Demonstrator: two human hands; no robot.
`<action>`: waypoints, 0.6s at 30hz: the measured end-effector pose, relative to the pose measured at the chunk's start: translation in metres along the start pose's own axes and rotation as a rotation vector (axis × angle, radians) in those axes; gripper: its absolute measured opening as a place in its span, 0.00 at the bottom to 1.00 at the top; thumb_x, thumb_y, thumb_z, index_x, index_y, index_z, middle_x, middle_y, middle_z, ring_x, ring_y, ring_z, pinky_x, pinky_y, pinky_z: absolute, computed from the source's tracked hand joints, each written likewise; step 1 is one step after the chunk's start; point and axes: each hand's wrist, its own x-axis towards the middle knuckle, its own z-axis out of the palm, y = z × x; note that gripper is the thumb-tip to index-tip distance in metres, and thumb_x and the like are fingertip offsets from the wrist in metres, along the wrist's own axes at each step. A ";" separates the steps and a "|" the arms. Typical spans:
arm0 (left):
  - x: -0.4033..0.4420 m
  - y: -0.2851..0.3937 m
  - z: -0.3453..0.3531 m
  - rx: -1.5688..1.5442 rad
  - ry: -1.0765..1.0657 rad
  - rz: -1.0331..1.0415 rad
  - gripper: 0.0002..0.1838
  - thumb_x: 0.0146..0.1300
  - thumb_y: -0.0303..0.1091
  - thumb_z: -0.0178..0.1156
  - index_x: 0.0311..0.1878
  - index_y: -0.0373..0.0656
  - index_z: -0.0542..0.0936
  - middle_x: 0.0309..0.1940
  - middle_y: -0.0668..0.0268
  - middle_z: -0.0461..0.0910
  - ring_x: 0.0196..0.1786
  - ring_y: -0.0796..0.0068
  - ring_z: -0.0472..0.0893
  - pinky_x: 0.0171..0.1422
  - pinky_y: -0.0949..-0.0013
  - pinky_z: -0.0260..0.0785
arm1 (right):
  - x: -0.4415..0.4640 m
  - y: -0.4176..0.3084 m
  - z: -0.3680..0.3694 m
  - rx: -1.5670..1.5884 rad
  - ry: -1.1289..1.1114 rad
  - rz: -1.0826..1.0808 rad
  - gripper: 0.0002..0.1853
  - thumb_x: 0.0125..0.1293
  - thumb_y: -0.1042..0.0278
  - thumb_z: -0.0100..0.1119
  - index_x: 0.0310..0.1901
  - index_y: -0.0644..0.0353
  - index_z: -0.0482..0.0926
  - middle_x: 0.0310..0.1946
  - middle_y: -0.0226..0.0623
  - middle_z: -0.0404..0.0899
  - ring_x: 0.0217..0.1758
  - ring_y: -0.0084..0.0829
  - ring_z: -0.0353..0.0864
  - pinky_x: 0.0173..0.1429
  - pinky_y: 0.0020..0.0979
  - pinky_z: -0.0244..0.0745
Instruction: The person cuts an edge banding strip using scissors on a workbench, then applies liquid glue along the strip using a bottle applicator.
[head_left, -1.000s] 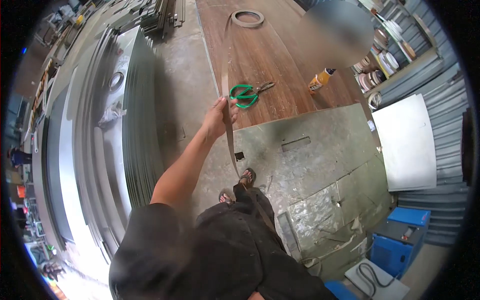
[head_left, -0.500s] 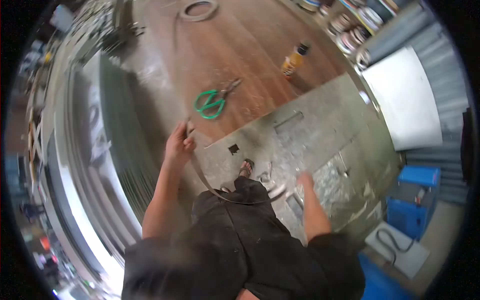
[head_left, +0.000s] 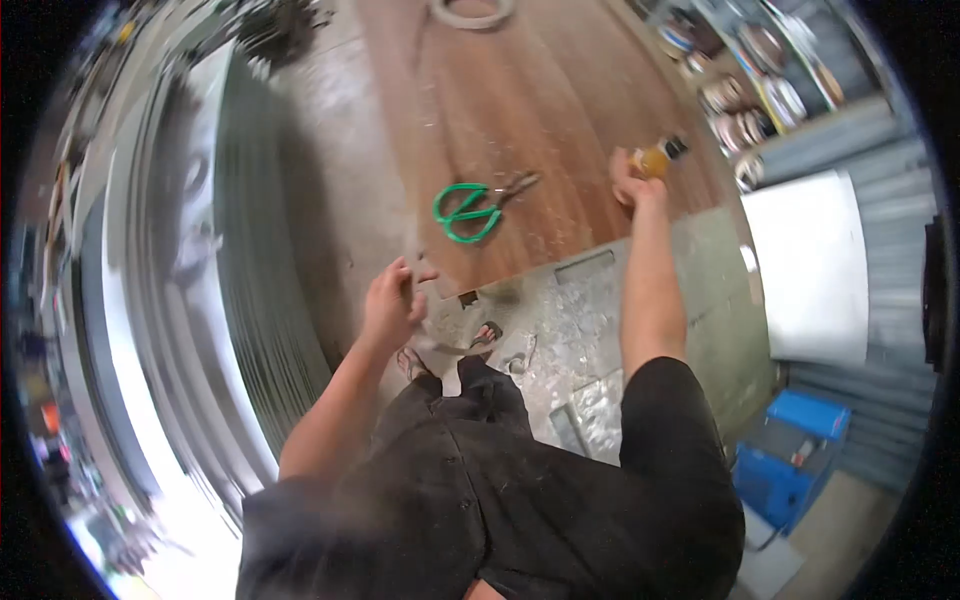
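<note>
My left hand (head_left: 393,308) is closed around the thin grey-brown strip (head_left: 452,348), beside the near left corner of the brown board (head_left: 540,110); part of the strip curves down below the hand. At the right side of the board, my right hand (head_left: 634,180) has its fingers around the yellow bottle (head_left: 652,163), which has a black cap and leans to the right. Green-handled scissors (head_left: 468,212) lie on the board between my hands. A coil of strip (head_left: 472,10) rests at the board's far end.
Stacked panels (head_left: 240,250) stand along the left. Shelves with rolls (head_left: 762,100) are at the upper right, above a white sheet (head_left: 808,265). A blue machine (head_left: 790,455) stands at the lower right, and my sandalled feet are on the floor.
My right hand has moved up from over the floor and taken hold of the bottle. My left hand still holds the strip. The view has shifted.
</note>
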 end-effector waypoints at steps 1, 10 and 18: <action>-0.003 0.002 0.000 0.008 -0.016 0.009 0.20 0.72 0.33 0.44 0.66 0.42 0.67 0.45 0.59 0.81 0.16 0.78 0.64 0.19 0.75 0.57 | 0.034 -0.021 -0.008 0.074 -0.080 0.039 0.13 0.64 0.61 0.56 0.42 0.62 0.80 0.43 0.44 0.79 0.49 0.46 0.79 0.58 0.56 0.79; -0.026 0.016 0.017 -0.308 -0.117 -0.058 0.11 0.77 0.38 0.50 0.52 0.40 0.70 0.48 0.49 0.83 0.28 0.65 0.81 0.30 0.68 0.73 | -0.172 0.276 0.019 -0.777 -0.428 -0.618 0.15 0.63 0.60 0.60 0.48 0.56 0.74 0.42 0.37 0.79 0.42 0.37 0.82 0.50 0.56 0.81; -0.048 0.024 0.014 -0.365 -0.200 -0.053 0.15 0.78 0.40 0.48 0.52 0.35 0.72 0.48 0.48 0.82 0.38 0.61 0.86 0.40 0.63 0.81 | -0.222 0.429 -0.006 -1.129 -1.153 -0.791 0.27 0.56 0.75 0.73 0.55 0.59 0.68 0.37 0.32 0.80 0.36 0.21 0.81 0.39 0.24 0.78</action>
